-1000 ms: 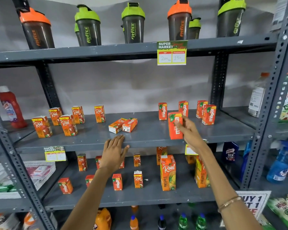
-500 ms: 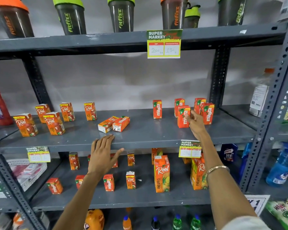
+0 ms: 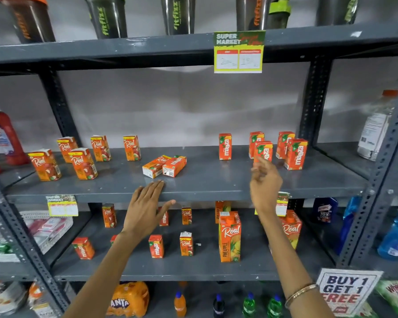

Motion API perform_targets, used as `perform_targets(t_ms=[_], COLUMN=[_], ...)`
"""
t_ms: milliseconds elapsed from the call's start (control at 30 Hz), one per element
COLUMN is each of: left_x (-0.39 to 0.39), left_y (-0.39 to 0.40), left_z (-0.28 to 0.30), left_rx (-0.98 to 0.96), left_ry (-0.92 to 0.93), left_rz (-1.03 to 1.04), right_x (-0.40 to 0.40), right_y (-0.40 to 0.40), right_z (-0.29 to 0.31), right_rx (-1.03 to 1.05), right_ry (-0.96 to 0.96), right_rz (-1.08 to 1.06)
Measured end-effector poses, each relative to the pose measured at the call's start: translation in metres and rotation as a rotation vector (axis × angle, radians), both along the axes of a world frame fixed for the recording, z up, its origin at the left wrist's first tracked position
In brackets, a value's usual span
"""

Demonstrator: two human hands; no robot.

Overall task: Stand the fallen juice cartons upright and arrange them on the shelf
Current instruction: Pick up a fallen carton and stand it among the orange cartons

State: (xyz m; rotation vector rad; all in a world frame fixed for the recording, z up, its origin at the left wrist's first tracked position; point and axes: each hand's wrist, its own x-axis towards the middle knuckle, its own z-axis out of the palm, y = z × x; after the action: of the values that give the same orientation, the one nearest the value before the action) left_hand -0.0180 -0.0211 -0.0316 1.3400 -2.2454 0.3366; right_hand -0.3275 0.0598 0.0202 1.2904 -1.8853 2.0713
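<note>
Released from the right hand (image 3: 265, 184), whose grip now hangs apart, the carton (image 3: 264, 151) stands upright; left hand (image 3: 145, 203), grip apart, rests on the shelf (image 3: 216, 180).

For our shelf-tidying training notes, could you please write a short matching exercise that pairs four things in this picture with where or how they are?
Things
1. Fallen Maaza carton
2. Left hand
3. Large Real pineapple carton
4. Red bottle

States
A. Upright on the lower shelf
B. Lying on its side, mid shelf
C. At the far left, beyond the rack post
D. Fingers resting on the middle shelf's front edge

Pairs: 1-B, 2-D, 3-A, 4-C
</note>
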Motion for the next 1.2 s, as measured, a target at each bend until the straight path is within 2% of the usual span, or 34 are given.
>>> perform_targets(t_ms=[133, 267, 433, 633, 733, 867, 1000, 1200], left_x=[0.016, 0.059, 0.111, 0.125, 0.126, 0.131, 0.132, 0.133], left_y=[-0.001, -0.013, -0.032, -0.043, -0.046, -0.053, -0.053, -0.052], left_z=[0.008, 0.007, 0.013, 0.008, 0.004, 0.003, 0.001, 0.001], left_rx=[0.030, 0.097, 0.160, 0.149, 0.096, 0.043, 0.040, 0.049], left_ry=[-0.020, 0.057, 0.046, 0.031, 0.034, 0.002, 0.002, 0.006], left_rz=[0.016, 0.083, 0.087, -0.006, -0.013, -0.044, -0.051, -0.043], right_x=[0.057, 0.111, 0.162, 0.183, 0.187, 0.181, 0.182, 0.182], right_y=[-0.025, -0.077, -0.118, -0.159, -0.168, -0.188, -0.177, -0.148], right_z=[0.006, 0.018, 0.030, 0.033, 0.039, 0.037, 0.040, 0.047], right_rx=[0.095, 0.306, 0.493, 0.800, 0.867, 0.897, 0.833, 0.958], right_ry=[-0.013, -0.093, -0.131, -0.096, -0.098, -0.075, 0.078, 0.328], right_rz=[0.223, 0.417, 0.297, 0.122, 0.092, 0.152, 0.081, 0.067])
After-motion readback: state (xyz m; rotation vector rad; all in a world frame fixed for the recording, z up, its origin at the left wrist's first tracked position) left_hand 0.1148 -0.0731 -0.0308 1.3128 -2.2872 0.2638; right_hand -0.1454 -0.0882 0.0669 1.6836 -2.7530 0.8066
